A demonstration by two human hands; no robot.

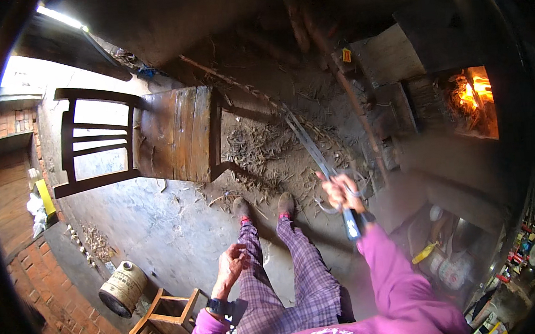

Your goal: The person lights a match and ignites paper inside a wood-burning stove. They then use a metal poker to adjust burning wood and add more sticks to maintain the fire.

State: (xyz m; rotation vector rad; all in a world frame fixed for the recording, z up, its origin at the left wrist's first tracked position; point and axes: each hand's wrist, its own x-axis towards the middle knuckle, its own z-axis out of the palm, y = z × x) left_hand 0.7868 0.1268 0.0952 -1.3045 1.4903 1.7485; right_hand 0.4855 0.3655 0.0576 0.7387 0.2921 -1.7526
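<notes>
My right hand (342,192) is closed around the handle end of long metal fire tongs (306,142), with curved handle loops showing on both sides of the fist. The tongs slant away over the littered floor, and their far end lies near a long dry stalk (238,84). In front of my left thigh, my left hand (232,262) is raised with its fingers curled; whether it holds anything small cannot be told. A fire (474,89) burns inside the square stove opening at the right.
A wooden chair (177,136) stands at the left of the scattered twigs (252,154). Lower left are a dirty plastic drum (123,286) and a small wooden chair (166,320). A long pole (356,105) lies before the stove. A yellow-and-red box (346,55) sits beyond.
</notes>
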